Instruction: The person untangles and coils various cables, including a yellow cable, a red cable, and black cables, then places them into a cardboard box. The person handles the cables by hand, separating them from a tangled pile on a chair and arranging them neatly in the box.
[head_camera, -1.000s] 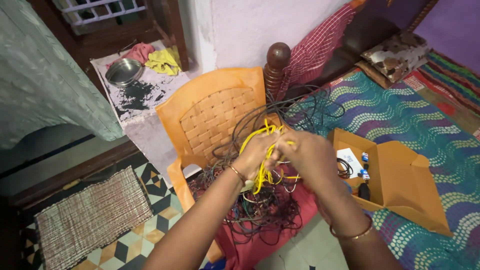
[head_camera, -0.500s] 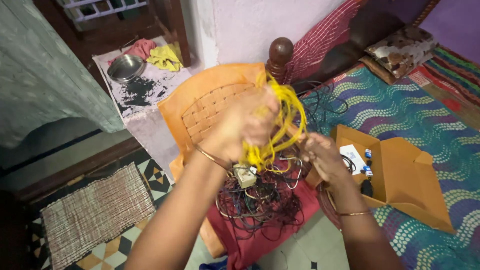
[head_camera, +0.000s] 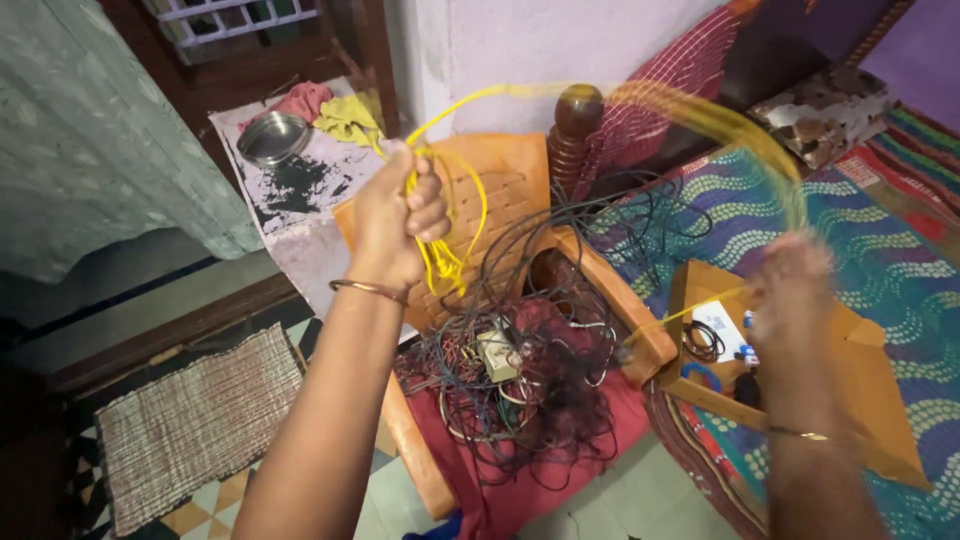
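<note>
Left hand (head_camera: 402, 215) fist clamps the yellow wire (head_camera: 470, 205); blurred right hand (head_camera: 795, 290) holds its far end, grip unclear.

Glossy yellow plastic-coated wire (head_camera: 455, 215). Smooth, slightly shiny orange plastic chair (head_camera: 520, 190) with woven-pattern back. At eleven o'clock, a shiny metal bowl (head_camera: 273, 137). At four o'clock, a matt brown cardboard box (head_camera: 860, 350). Polished dark wooden bedpost (head_camera: 578, 125).

We are in a home bedroom: patterned bedspread (head_camera: 800, 215) at three o'clock, pillow (head_camera: 825, 110), plastic chair (head_camera: 510, 190).
</note>
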